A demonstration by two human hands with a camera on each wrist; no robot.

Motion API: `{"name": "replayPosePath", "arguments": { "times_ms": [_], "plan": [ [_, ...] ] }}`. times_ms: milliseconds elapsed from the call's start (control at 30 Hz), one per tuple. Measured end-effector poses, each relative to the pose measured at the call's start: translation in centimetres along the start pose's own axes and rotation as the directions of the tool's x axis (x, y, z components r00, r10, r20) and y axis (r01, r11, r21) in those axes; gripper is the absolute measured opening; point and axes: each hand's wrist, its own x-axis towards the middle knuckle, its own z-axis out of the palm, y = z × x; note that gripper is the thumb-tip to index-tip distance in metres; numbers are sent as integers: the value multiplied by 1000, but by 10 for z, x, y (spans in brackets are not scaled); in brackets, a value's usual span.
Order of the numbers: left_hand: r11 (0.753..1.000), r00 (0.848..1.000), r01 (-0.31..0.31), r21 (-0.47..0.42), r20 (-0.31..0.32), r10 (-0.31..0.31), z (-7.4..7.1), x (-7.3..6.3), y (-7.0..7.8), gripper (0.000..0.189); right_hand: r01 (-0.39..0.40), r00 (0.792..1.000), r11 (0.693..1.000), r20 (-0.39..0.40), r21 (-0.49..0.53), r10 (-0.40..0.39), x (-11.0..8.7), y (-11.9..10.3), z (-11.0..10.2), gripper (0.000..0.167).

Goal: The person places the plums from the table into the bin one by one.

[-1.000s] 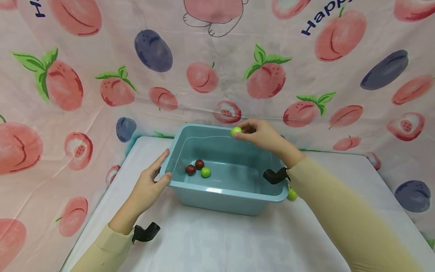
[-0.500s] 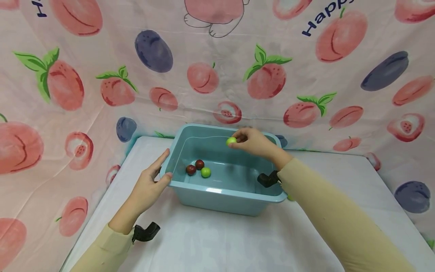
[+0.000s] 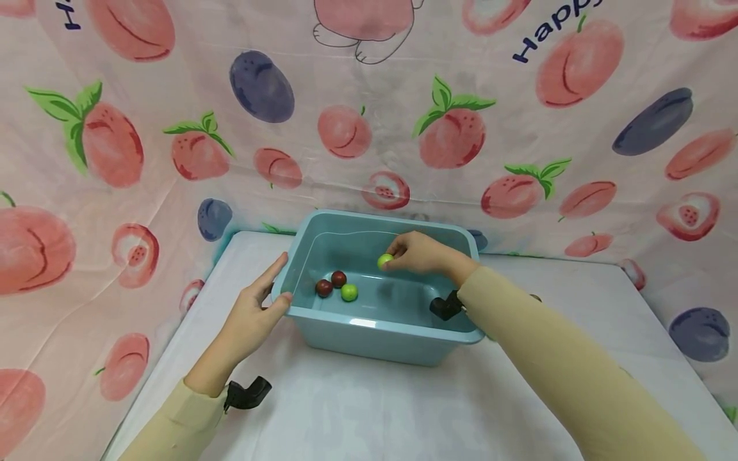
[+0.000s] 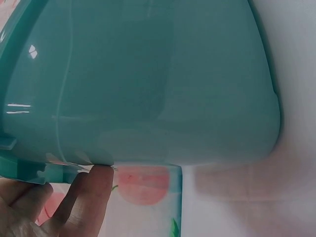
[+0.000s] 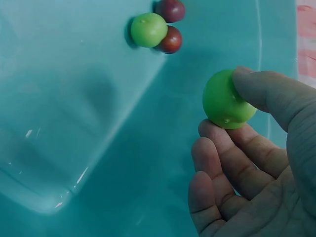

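Note:
My right hand (image 3: 423, 251) pinches a small round green fruit (image 5: 224, 101) between thumb and fingertips, inside the blue-green plastic basin (image 3: 375, 349) and above its floor. Lower left in the basin, another green fruit (image 3: 348, 292) lies against two dark red round fruits (image 3: 324, 288), seen again at the top of the right wrist view. At the basin's left end my left hand (image 3: 256, 314) holds the rim, thumb on top. Its fingers (image 4: 94, 197) press up under the rim in the left wrist view.
The basin stands on a white-covered table (image 3: 369, 416) before a fruit-printed cloth (image 3: 369, 83). Beyond the basin's right end, a sliver of green (image 3: 491, 338) and a small dark thing (image 3: 536, 298) peek out from behind the right sleeve (image 3: 548, 346).
The right hand has come from the basin's back rim down and leftward into the basin, carrying the green fruit. The left hand has stayed at the rim.

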Motion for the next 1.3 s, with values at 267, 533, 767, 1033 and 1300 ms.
{"name": "replayPosePath", "arguments": {
  "times_ms": [267, 533, 767, 1033, 1300],
  "plan": [
    [1000, 1000, -4, 7, -4, 4, 0, 0, -1, 65, -19, 997, 998, 73, -65, 24, 1, -5, 4, 30],
    [1000, 1000, -4, 13, 0, 4, 0, 1, -1, 65, -27, 997, 997, 67, -67, 32, 1, -3, 5, 33],
    [1000, 1000, -5, 13, 1, 5, -1, 0, -2, 65, -14, 999, 1000, 29, -5, 14, -9, -9, -4, 41],
    [1000, 1000, -8, 28, 8, 7, -3, -1, -2, 65, 46, 999, 994, -29, 98, -43, -39, -9, -32, 49],
    [1000, 1000, -21, 16, 13, 20, -3, -1, -4, 65, 79, 981, 981, -186, 177, -46, -77, 11, -58, 53]
  ]
}}
